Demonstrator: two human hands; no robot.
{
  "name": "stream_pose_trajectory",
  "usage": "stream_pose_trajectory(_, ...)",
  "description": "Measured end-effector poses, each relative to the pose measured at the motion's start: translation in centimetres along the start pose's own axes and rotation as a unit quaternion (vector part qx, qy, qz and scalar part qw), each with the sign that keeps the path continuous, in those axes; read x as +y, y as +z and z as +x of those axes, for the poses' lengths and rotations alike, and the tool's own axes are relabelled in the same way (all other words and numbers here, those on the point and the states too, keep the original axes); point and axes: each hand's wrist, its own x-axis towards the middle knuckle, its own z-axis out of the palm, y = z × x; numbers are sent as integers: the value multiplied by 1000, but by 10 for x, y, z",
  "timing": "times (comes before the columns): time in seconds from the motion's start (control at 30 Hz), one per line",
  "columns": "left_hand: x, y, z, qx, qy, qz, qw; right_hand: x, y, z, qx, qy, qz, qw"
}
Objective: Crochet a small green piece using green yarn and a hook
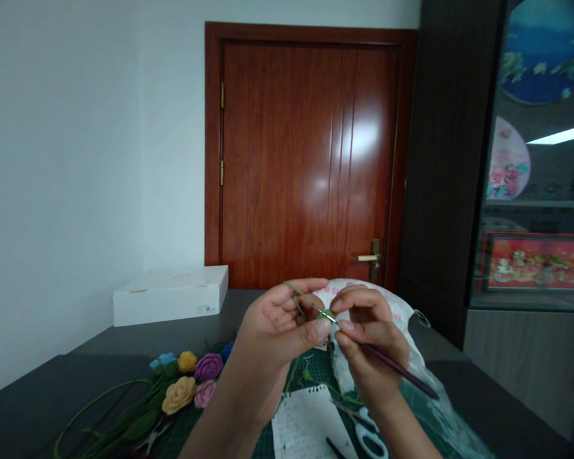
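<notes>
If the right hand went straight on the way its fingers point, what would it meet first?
Probably the small green yarn piece pinched by the left hand; the dark-handled tool in the right hand overlaps it in view, though depth is unclear.

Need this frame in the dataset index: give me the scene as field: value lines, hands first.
left hand: pinches a small green piece, green yarn near its index finger
right hand: grips a dark-handled tool, metal tip at the piece
left side: flowers in several colours; white box farther back
below hands: written-on notepad page, scissors
behind hands: white bag with reddish print
background: brown door
</notes>
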Motion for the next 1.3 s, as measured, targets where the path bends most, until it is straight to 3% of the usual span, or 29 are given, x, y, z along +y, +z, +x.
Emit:
stream_pose_trajectory(0.13,-1,7,-2,71,36,30,996,-3,-5,0,-27,-136,-186,973)
stream_pose_trajectory(0.23,4,8,-2,91,79,117,986,-12,-7,3,-49,-127,-221,966)
stream_pose_trajectory(0.37,13,1,-1,49,74,147,985,-24,-10,8,-18,9,-184,983)
stream_pose_trajectory(0.47,17,-5,-1,-4,21,90,996,-29,-8,15,37,199,-29,979)
stream_pose_trajectory(0.57,16,-8,1,-66,-8,14,998,-28,-2,21,40,375,207,903)
stream_pose_trajectory(0.67,12,-10,3,-111,-15,-36,993,-24,6,23,16,455,326,828)
stream_pose_trajectory(0.73,11,-9,4,-113,-15,-33,993,-22,12,21,13,444,346,827)
stream_pose_trajectory(0.77,11,-8,3,-101,-12,-23,995,-20,14,19,17,418,341,842)
stream_pose_trajectory(0.83,11,-5,2,-61,-1,0,998,-18,15,16,31,334,287,897)
stream_pose_trajectory(0.93,11,1,-2,-14,17,13,1000,-15,6,11,26,131,83,988)
stream_pose_trajectory(1.0,10,5,-4,-12,8,-7,1000,-14,-2,9,-17,-9,-65,998)
stream_pose_trajectory(1.07,8,7,-5,-42,-36,-57,997,-14,-6,7,-34,-71,-110,991)
stream_pose_trajectory(1.13,6,7,-3,-86,-88,-114,986,-15,-3,5,6,-61,-41,997)
stream_pose_trajectory(1.2,5,5,-2,-122,-112,-145,975,-17,4,5,84,24,77,993)
stream_pose_trajectory(1.3,4,-1,2,-145,-108,-147,972,-21,13,9,109,157,233,954)
